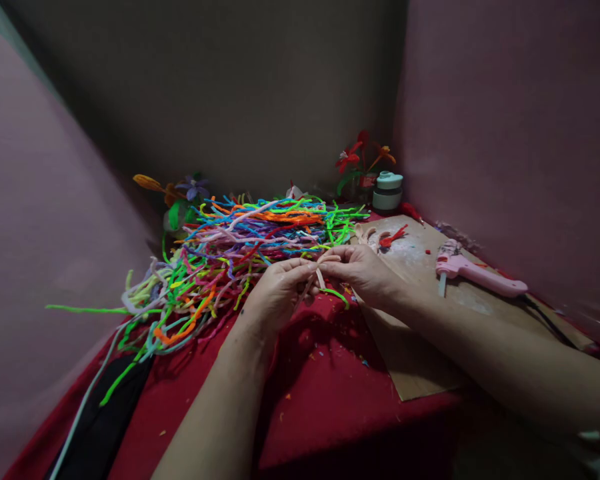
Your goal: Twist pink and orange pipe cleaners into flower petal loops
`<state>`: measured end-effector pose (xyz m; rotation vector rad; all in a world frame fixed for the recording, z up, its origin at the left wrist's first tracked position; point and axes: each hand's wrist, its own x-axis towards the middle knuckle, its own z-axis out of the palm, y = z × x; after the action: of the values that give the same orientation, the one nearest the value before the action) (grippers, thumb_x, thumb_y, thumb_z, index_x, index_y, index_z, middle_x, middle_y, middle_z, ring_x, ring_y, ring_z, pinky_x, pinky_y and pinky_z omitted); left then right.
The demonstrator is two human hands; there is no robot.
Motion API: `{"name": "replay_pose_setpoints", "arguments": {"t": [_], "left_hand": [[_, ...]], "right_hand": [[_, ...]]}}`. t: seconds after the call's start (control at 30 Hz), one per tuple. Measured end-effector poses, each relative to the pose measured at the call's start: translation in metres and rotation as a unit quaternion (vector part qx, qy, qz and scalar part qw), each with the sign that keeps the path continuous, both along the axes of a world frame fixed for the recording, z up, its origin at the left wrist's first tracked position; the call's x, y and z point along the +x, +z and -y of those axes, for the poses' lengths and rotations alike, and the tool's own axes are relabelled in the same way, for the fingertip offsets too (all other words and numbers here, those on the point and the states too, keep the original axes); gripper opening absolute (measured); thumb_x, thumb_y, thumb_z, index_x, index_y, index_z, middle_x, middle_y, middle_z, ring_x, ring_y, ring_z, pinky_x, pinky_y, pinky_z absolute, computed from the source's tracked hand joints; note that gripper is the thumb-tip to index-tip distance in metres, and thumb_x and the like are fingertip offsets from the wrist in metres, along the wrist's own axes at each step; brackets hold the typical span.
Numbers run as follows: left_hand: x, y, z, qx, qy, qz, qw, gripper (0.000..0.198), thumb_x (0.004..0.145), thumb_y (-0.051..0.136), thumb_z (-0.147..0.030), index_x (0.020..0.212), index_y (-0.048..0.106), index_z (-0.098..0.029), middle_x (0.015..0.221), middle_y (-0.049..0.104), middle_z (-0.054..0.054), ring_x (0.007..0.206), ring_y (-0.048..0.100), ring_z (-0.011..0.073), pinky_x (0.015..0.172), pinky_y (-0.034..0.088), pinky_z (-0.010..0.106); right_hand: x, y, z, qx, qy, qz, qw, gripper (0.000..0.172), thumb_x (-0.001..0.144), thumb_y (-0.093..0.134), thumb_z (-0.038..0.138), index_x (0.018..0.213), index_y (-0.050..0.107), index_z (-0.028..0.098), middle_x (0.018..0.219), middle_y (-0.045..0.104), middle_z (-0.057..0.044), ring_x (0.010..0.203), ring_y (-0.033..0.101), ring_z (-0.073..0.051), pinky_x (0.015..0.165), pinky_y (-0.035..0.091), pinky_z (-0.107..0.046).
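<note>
Both hands meet above the red cloth, in front of a big heap of coloured pipe cleaners. Between the fingertips is a pale pipe cleaner, bent, with one end hanging down. My left hand pinches it from the left, its fingers curled and partly hidden. From the other side my right hand grips it between thumb and forefinger. A bright green pipe cleaner shows just below the fingers; whether it is joined to the pale one I cannot tell.
A pink glue gun lies on a brown board at right, its cord trailing away. Red and pale pieces lie on the board. Behind stand a lidded jar and pipe-cleaner flowers. Small scraps dot the red cloth.
</note>
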<state>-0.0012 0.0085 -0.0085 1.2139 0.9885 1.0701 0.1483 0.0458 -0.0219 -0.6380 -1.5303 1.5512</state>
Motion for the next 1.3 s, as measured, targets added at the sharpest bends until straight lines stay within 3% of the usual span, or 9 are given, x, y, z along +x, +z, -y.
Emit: {"name": "replay_pose_setpoints", "arguments": {"t": [0.27, 0.4, 0.47, 0.63, 0.73, 0.83, 1.0, 1.13, 1.3], "left_hand": [[-0.006, 0.000, 0.000, -0.067, -0.012, -0.024, 0.997, 0.018, 0.066, 0.065, -0.028, 0.060, 0.058, -0.013, 0.053, 0.053, -0.001, 0.042, 0.041, 0.0062, 0.045, 0.030, 0.022], [0.002, 0.002, 0.003, 0.025, 0.068, -0.168, 0.983, 0.019, 0.069, 0.061, -0.028, 0.056, 0.055, -0.015, 0.049, 0.049, -0.003, 0.042, 0.038, 0.0073, 0.046, 0.026, 0.023], [0.007, 0.000, 0.006, 0.131, 0.132, -0.324, 0.928, 0.017, 0.073, 0.057, -0.026, 0.060, 0.057, -0.016, 0.053, 0.053, 0.000, 0.048, 0.044, 0.0105, 0.051, 0.029, 0.024], [0.023, -0.010, 0.015, 0.373, 0.188, -0.656, 0.629, 0.024, 0.085, 0.041, -0.018, 0.075, 0.062, -0.015, 0.065, 0.061, 0.010, 0.063, 0.054, 0.0195, 0.059, 0.029, 0.030], [0.029, -0.012, 0.017, 0.414, 0.179, -0.689, 0.568, 0.030, 0.088, 0.035, -0.015, 0.078, 0.063, -0.013, 0.065, 0.060, 0.012, 0.067, 0.055, 0.0211, 0.066, 0.032, 0.033], [0.025, -0.006, 0.014, 0.385, 0.196, -0.630, 0.645, 0.025, 0.085, 0.041, -0.017, 0.077, 0.064, -0.014, 0.073, 0.062, 0.012, 0.075, 0.056, 0.0221, 0.073, 0.036, 0.034], [-0.008, 0.013, 0.008, 0.164, 0.083, -0.254, 0.950, 0.026, 0.082, 0.052, -0.034, 0.091, 0.067, -0.016, 0.094, 0.068, 0.009, 0.089, 0.061, 0.0216, 0.078, 0.044, 0.031], [-0.024, 0.015, 0.008, 0.016, -0.016, -0.133, 0.991, 0.036, 0.083, 0.049, -0.041, 0.086, 0.069, -0.011, 0.078, 0.070, 0.012, 0.076, 0.065, 0.0219, 0.073, 0.048, 0.031], [-0.016, 0.014, 0.009, 0.029, -0.115, -0.212, 0.970, 0.036, 0.085, 0.046, -0.037, 0.067, 0.065, -0.012, 0.065, 0.066, 0.010, 0.056, 0.058, 0.0152, 0.061, 0.045, 0.026]], "right_hand": [[0.002, -0.005, -0.002, 0.121, -0.058, 0.078, 0.988, 0.012, 0.073, 0.057, 0.025, 0.069, 0.061, 0.014, 0.068, 0.062, -0.003, 0.063, 0.055, -0.012, 0.062, 0.043, -0.026], [0.002, -0.007, -0.002, 0.157, -0.101, 0.119, 0.975, 0.012, 0.073, 0.053, 0.022, 0.065, 0.059, 0.015, 0.063, 0.057, 0.000, 0.061, 0.050, -0.011, 0.059, 0.040, -0.025], [0.001, -0.009, -0.002, 0.163, -0.120, 0.130, 0.971, 0.013, 0.072, 0.052, 0.021, 0.062, 0.058, 0.015, 0.060, 0.053, 0.001, 0.058, 0.046, -0.010, 0.057, 0.037, -0.024], [-0.002, -0.009, 0.001, 0.052, -0.103, 0.096, 0.989, 0.017, 0.067, 0.052, 0.019, 0.051, 0.048, 0.016, 0.047, 0.040, 0.005, 0.045, 0.032, -0.006, 0.044, 0.024, -0.022], [-0.003, -0.009, 0.001, -0.040, -0.065, 0.051, 0.996, 0.023, 0.064, 0.053, 0.018, 0.044, 0.042, 0.017, 0.041, 0.034, 0.007, 0.039, 0.026, -0.005, 0.040, 0.018, -0.022], [-0.002, -0.008, -0.002, -0.053, -0.041, 0.014, 0.998, 0.022, 0.064, 0.054, 0.018, 0.044, 0.045, 0.016, 0.041, 0.036, 0.006, 0.039, 0.028, -0.005, 0.039, 0.020, -0.022], [0.002, 0.000, -0.002, -0.015, -0.020, 0.014, 1.000, 0.011, 0.067, 0.060, 0.021, 0.058, 0.058, 0.014, 0.051, 0.047, 0.004, 0.044, 0.035, -0.006, 0.044, 0.026, -0.022], [0.004, 0.006, 0.003, 0.047, -0.007, 0.057, 0.997, 0.011, 0.070, 0.060, 0.024, 0.066, 0.060, 0.014, 0.059, 0.053, 0.002, 0.050, 0.042, -0.007, 0.050, 0.033, -0.023], [0.003, 0.002, 0.004, 0.160, -0.051, 0.089, 0.982, 0.010, 0.073, 0.055, 0.021, 0.069, 0.060, 0.014, 0.068, 0.059, -0.002, 0.064, 0.052, -0.012, 0.062, 0.041, -0.026]]}}
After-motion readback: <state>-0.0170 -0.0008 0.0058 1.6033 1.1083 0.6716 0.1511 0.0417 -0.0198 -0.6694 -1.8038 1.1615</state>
